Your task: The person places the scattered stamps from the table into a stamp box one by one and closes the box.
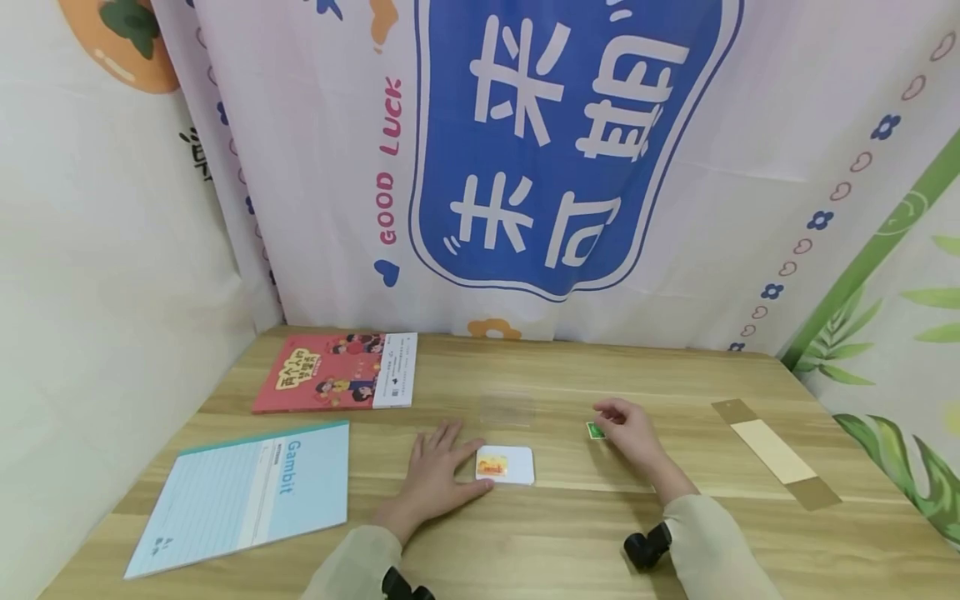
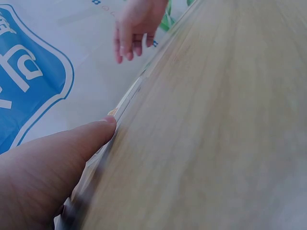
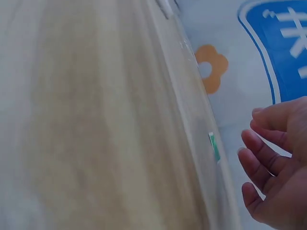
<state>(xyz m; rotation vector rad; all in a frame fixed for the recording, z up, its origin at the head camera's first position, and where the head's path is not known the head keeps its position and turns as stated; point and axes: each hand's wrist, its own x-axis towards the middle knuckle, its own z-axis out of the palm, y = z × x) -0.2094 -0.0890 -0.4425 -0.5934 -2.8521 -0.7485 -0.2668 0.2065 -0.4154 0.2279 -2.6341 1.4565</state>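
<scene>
My left hand [image 1: 438, 482] lies on the table with its fingers spread, index fingertip and thumb at the left edge of a small white card [image 1: 522, 465]. An orange and yellow sticker [image 1: 492, 466] sits on the left part of that card. In the left wrist view the thumb [image 2: 72, 146] stretches straight along the card's edge. To the right, my right hand [image 1: 628, 429] hovers by a small green piece with a pale border [image 1: 595, 430] lying on the table. Seen from the right wrist, the fingers of this hand [image 3: 280, 160] are loosely bent and hold nothing, apart from the green piece [image 3: 214, 146].
A faint clear sheet [image 1: 507, 410] lies behind the white card. On the left are a red book [image 1: 330, 375] and a light blue Gambit notebook [image 1: 247, 492]. A cream strip with brown ends [image 1: 776, 451] lies at the right. Printed cloth [image 1: 337, 250] hangs behind the table.
</scene>
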